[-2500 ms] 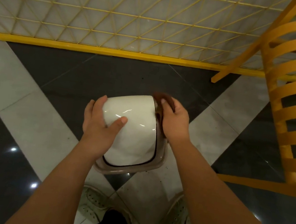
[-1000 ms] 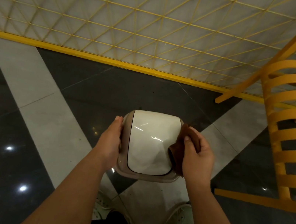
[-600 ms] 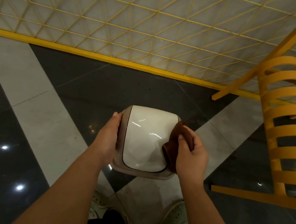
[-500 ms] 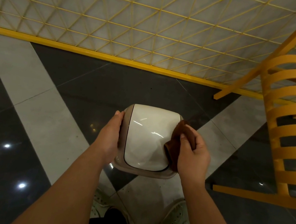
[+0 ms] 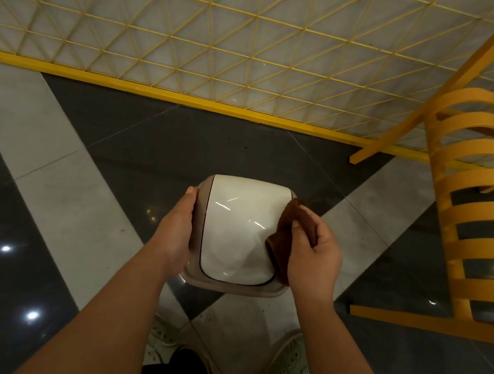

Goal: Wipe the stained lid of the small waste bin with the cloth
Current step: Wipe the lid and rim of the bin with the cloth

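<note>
Glossy white plastic forms the lid (image 5: 240, 231) of one small waste bin (image 5: 233, 285), which sits on the floor between the two hands, its taupe rim showing round the lid. By the sheen and the highlights on it, I judge the lid smooth and slippery, stiff enough to take a firm rub, while the bin as a whole is probably light and apt to slide or tip on the polished tile — hence the bracing. The best hold looks to be the rim at the side opposite the wiping, where pressure from the cloth is met squarely.

The left hand (image 5: 176, 234) lies flat against the bin's left side, fingers fairly straight along the rim, pressing, not curling round anything. The right hand (image 5: 314, 255) has its fingers and thumb curled round one brown cloth (image 5: 283, 241), bunched and held against the lid's right edge. The cloth looks soft and pliable, easy to fold into the groove where lid meets rim.

No stain shows on the lid from this angle; glare may hide one, so I cannot tell how clean it is.

Counted: one bin, one lid, one cloth, two hands. Right of the right hand stands one yellow slatted chair (image 5: 473, 222); beyond both hands runs one yellow wire fence (image 5: 196, 49). Below the forearms two pale shoes (image 5: 161, 340) show.
</note>
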`<state>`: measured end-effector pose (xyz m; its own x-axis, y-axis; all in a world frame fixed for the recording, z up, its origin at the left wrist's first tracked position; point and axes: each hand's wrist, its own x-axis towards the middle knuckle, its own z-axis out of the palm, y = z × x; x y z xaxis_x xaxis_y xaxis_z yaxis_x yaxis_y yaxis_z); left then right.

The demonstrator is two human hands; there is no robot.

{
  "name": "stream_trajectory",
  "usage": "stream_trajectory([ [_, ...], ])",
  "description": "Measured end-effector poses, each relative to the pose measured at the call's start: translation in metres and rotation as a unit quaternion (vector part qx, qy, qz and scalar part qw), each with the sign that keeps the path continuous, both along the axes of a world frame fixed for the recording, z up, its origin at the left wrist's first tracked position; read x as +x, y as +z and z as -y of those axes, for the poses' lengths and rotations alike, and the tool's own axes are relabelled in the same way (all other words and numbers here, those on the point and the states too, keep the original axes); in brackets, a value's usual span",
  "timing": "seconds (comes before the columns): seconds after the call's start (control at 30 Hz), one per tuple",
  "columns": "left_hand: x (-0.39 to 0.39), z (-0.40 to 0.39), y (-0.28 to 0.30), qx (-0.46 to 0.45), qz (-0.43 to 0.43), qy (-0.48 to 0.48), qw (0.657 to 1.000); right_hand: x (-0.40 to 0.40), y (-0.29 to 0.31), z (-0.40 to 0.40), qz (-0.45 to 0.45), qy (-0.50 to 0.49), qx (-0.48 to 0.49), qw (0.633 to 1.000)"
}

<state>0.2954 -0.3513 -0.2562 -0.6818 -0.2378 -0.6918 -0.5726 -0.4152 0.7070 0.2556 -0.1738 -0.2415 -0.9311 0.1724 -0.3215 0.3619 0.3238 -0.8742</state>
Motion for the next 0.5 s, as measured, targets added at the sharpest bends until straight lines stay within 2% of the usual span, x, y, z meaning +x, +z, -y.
stream_trajectory([
  [0.07, 0.0, -0.002, 0.005, -0.008, 0.02, 0.013, 1.0, 0.0, 0.003, -0.002, 0.001, 0.004, 0.006, 1.0],
  [0.13, -0.003, -0.004, 0.009, -0.073, 0.034, 0.032, 0.996, 0.001, 0.009, -0.004, -0.009, 0.017, 0.009, 1.0],
  [0.2, -0.006, -0.007, 0.024, -0.18, 0.006, 0.047, 0.983, 0.001, 0.017, -0.007, -0.024, 0.043, 0.021, 0.999],
  [0.27, -0.005, -0.011, 0.04, -0.229, -0.044, 0.036, 0.972, -0.002, 0.029, -0.011, -0.016, 0.077, 0.039, 0.996],
  [0.4, 0.0, -0.024, 0.06, -0.221, -0.149, -0.114, 0.957, -0.012, 0.064, -0.021, 0.04, 0.186, 0.053, 0.98],
  [0.5, -0.003, -0.035, 0.079, -0.194, -0.186, -0.212, 0.94, -0.016, 0.103, -0.032, 0.049, 0.275, -0.021, 0.96],
])
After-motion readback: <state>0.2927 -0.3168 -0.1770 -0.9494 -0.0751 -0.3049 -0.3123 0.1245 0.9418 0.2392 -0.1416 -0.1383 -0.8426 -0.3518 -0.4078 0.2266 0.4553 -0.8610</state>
